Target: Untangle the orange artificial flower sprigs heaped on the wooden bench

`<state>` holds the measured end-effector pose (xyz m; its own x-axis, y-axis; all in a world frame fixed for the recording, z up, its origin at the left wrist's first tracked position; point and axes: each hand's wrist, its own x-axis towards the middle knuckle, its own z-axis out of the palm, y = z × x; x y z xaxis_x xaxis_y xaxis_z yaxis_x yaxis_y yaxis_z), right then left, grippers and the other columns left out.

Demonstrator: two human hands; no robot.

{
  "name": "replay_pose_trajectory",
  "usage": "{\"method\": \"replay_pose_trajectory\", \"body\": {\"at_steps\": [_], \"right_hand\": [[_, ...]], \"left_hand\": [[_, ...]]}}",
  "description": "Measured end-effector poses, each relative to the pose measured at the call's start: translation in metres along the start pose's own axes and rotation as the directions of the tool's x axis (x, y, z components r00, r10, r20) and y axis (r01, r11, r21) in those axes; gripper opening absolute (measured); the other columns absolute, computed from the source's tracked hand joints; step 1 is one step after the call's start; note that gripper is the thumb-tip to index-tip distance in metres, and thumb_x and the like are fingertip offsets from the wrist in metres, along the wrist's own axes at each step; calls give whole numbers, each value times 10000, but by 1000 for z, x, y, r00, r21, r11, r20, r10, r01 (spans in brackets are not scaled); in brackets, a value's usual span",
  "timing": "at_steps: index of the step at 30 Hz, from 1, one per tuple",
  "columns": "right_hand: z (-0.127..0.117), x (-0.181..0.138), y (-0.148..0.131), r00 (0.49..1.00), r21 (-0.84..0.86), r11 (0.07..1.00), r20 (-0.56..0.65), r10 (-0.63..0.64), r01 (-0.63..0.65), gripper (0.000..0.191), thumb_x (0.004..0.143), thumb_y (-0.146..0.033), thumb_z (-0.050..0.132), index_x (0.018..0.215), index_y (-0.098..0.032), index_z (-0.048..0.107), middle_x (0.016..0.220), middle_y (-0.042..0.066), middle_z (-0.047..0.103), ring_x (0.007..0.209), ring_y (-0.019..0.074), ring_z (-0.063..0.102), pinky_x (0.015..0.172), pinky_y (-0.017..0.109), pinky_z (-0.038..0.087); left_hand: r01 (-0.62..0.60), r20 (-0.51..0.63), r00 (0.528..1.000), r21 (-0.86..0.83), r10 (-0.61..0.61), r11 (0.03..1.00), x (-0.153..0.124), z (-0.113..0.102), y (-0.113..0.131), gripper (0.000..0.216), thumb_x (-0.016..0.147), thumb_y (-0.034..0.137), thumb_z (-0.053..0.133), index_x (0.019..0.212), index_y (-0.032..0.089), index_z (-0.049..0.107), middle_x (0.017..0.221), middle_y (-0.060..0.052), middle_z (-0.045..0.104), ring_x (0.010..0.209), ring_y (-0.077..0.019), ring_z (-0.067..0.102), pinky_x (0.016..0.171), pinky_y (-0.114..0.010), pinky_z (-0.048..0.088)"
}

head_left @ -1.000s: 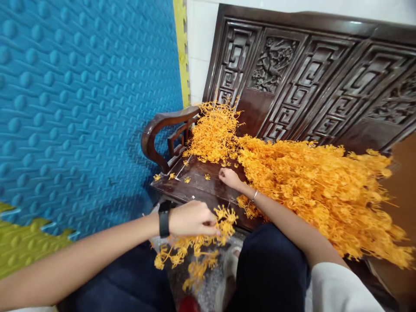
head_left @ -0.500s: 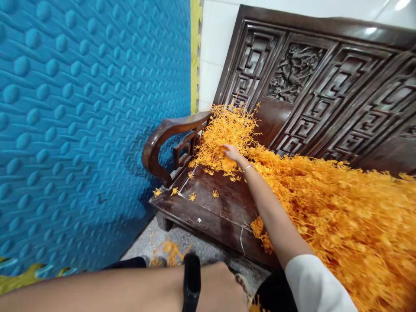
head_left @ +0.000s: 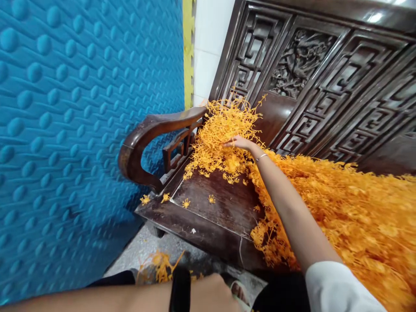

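A small heap of orange plastic flower-like pieces with thin stems point(head_left: 224, 125) lies on the dark wooden bench seat point(head_left: 208, 186), against the armrest and backrest. My right hand point(head_left: 239, 142) reaches to the near right side of this heap, fingers stretched out and touching the pieces, with nothing plainly gripped. A much larger pile of the same orange pieces point(head_left: 341, 208) covers the seat to the right, under and beside my right forearm. My left hand point(head_left: 212, 292) is low at the bottom edge, behind a black wristband; its fingers are hidden.
The curved wooden armrest point(head_left: 139, 143) bounds the seat on the left, next to a blue bumpy mat point(head_left: 65, 130). The carved backrest point(head_left: 299, 65) rises behind. A few loose pieces point(head_left: 186, 203) lie on the seat, and more orange strands point(head_left: 160, 264) are on the floor.
The view has come a little closer to the bench. My right hand has shifted slightly right and up along the small heap, its fingers showing more. The left arm has sunk lower in view.
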<state>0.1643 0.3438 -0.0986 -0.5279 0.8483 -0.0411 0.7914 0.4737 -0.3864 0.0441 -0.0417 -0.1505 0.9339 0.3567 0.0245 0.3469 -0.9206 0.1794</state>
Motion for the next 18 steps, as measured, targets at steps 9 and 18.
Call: {"method": "replay_pose_trajectory", "body": {"at_steps": [9,18], "right_hand": [[2,-28,-34,935,-93,993,342,98,-70,225,822,-241,556,967,-119,676,897,61,708,779,144,659,703,240,514],[69,-65,-15,951,-326,916,115,285,-235,603,865,-371,505,1377,-102,333,1370,218,414,1203,286,493,966,346,415]], "left_hand": [[-36,-4,999,13,36,999,-2,-27,-6,230,717,204,637,501,153,578,434,-20,554,401,-128,526,315,-288,197],[-26,19,999,17,25,1000,1,-27,-10,166,709,183,654,551,132,645,502,-41,629,447,-151,591,344,-301,183]]}}
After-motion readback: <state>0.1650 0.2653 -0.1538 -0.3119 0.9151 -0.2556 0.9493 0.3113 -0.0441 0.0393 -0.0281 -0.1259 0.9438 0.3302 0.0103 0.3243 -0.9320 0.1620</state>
